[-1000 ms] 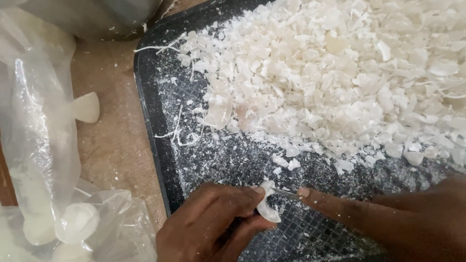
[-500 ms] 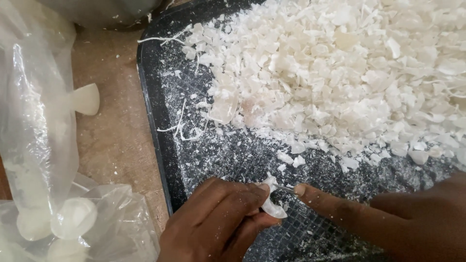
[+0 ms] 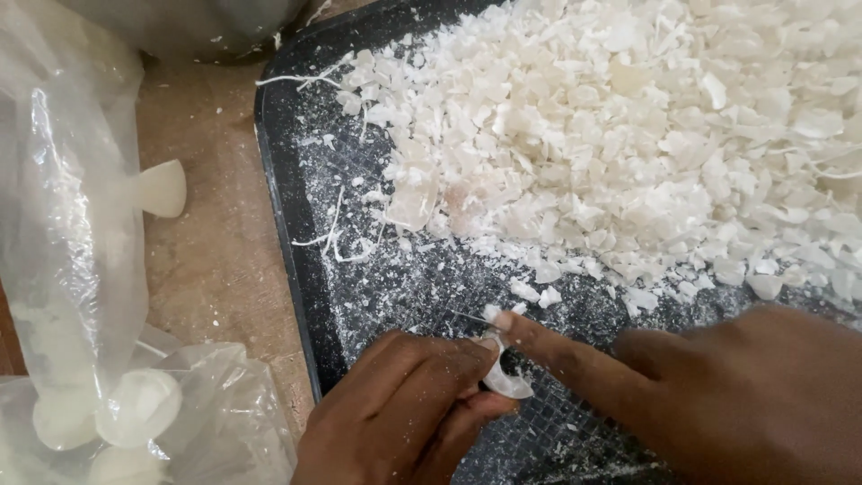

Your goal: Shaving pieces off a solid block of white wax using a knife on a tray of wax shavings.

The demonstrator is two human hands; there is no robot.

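My left hand pinches a small white curved plastic piece between thumb and fingers, low over the black tray. My right hand comes in from the right, its index fingertip pressed against the top of that piece; a thin blade-like sliver shows beside the fingertip, and what the right hand holds is hidden. A large heap of white shavings and flakes covers the tray's upper right. Thin white curled strands lie near the tray's left edge.
A clear plastic bag with round white pieces lies at the left on the wooden surface. One loose white piece pokes out beside the bag. A dark container stands at the top left.
The view has drifted slightly. My right index finger has slid left and now presses on the white piece in my left hand; the hands stay low on the tray.
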